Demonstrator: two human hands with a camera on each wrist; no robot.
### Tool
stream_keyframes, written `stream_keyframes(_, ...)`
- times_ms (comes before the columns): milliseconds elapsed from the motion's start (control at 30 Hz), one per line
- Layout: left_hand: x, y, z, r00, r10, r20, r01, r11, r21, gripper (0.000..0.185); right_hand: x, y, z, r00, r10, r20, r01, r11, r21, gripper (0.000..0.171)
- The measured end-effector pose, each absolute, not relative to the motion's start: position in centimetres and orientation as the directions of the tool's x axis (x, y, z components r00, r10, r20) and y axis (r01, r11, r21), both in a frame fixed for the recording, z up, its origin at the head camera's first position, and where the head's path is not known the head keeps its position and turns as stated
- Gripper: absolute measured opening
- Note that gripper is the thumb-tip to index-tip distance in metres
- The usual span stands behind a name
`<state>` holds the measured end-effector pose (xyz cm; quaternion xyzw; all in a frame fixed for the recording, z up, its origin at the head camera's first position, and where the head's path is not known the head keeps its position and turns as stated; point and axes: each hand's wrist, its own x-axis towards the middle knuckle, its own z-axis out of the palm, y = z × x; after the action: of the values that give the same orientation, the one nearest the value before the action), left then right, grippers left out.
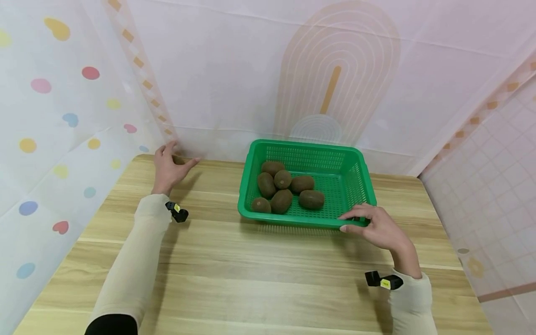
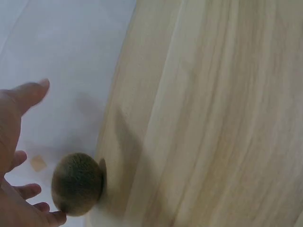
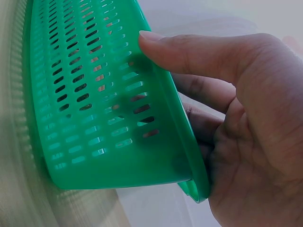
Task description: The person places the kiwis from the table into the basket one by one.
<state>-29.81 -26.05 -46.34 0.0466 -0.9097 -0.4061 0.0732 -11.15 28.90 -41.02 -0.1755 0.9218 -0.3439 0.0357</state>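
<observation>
A pale wooden bench point(image 1: 251, 274) carries a green basket point(image 1: 356, 181) of kiwis near its back edge, and one loose kiwi point(image 2: 77, 183) at the far-left corner.

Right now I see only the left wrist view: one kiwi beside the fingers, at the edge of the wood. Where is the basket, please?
Observer: The green basket stands at the back of the table, to the right of the left hand.
Operator: Is the other hand on it?
Observer: Yes, the right hand grips its near right corner, with the thumb over the rim.
Operator: Is there something inside?
Observer: Several kiwis lie in it, mostly in the left half.
</observation>
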Motion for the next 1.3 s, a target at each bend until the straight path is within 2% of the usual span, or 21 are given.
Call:
stream_keyframes(367,-29.7,-27.7,-47.8,-0.984,-0.179,0.009,-0.116,0.674,0.730,0.091,-11.2,28.9,-41.0,-0.934,-0.353,0.059,-0.305,0.701,-0.644,0.015)
stream_keyframes(533,-29.6,-28.1,-48.4,-0.981,-0.190,0.024,-0.112,0.674,0.731,0.084,-11.2,28.9,-41.0,-0.933,-0.355,0.060,-0.309,0.704,-0.640,0.015)
stream_keyframes(1300,-28.5,-26.9,-47.1,-0.980,-0.195,0.032,-0.098,0.620,0.778,0.083,-11.2,28.9,-41.0,-0.936,-0.349,0.045,-0.296,0.708,-0.641,0.015)
